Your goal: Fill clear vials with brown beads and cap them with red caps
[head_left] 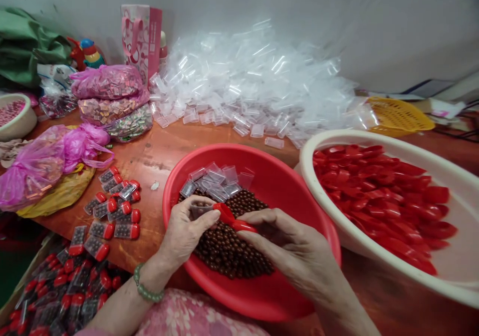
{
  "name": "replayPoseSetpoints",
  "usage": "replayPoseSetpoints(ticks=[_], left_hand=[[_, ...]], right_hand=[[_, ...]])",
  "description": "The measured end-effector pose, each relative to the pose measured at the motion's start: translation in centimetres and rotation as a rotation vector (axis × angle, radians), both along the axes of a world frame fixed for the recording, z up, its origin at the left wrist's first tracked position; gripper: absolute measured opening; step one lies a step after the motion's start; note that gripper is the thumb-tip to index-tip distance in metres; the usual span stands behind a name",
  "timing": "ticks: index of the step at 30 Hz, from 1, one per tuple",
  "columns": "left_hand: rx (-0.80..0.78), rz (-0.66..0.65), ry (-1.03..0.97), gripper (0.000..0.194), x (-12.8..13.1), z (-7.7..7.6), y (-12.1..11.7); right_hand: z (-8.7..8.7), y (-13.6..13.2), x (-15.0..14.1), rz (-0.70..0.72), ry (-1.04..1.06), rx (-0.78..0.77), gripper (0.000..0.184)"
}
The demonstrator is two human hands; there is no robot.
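Observation:
My left hand (189, 228) pinches a small clear plastic box (201, 209) with brown balls showing in it. My right hand (290, 246) grips a red plastic cap piece (245, 226) between thumb and fingers. Its narrow red front part (223, 213) meets the open end of the box; I cannot tell whether it is pushed in. Both hands are over a red basin (299, 288), which holds many glossy brown balls (234, 256) and, at its far side, several clear boxes (215, 178).
A cream basin (309, 168) of red cap pieces (377, 191) stands at the right. Clear boxes (254, 81) are heaped along the wall. Filled red-capped boxes (101, 229) lie on the table at the left, more in a carton (22, 276) below. Pink bags (112, 84) sit behind.

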State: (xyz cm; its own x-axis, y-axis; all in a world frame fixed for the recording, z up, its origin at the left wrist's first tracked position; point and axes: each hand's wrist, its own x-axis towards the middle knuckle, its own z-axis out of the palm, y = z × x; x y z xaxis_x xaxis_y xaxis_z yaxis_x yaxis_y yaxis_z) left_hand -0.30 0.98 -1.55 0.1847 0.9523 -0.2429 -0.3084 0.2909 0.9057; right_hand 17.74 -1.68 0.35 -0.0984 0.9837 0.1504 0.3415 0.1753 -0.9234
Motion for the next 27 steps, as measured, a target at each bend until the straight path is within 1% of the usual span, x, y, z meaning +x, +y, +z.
replayPoseSetpoints(ticks=[3, 5, 8, 13, 16, 18, 22, 27], left_hand=[[0.009, -0.028, -0.016, 0.025, 0.0, 0.2, 0.1], [0.013, -0.052, -0.008, 0.024, 0.0, 0.4, 0.1], [0.001, -0.072, 0.031, 0.024, -0.1, 0.6, 0.0], [0.004, -0.113, 0.116, 0.025, -0.1, 1.2, -0.1], [0.027, -0.182, 0.169, 0.022, 0.0, 1.7, -0.2], [0.033, -0.21, 0.175, 0.021, 0.0, 1.9, -0.3], [0.058, -0.191, 0.15, 0.021, 0.1, 1.9, -0.5], [0.087, -0.236, 0.175, 0.018, 0.2, 1.7, -0.6]], right_hand=[[0.5, 0.1, 0.5, 0.024, -0.002, -0.004, 0.013], [0.6, 0.1, 0.5, -0.003, 0.035, 0.03, 0.011], [0.6, 0.0, 0.2, -0.116, 0.126, 0.091, 0.006], [0.3, -0.3, -1.3, -0.328, 0.281, 0.128, 0.008], [0.1, -0.5, -2.3, -0.39, 0.31, 0.151, 0.006], [0.0, -0.6, -2.9, -0.358, 0.285, 0.134, 0.002], [0.0, -0.6, -3.6, -0.218, 0.25, 0.131, 0.008], [0.0, -0.1, -3.3, -0.136, 0.253, 0.108, 0.009]])
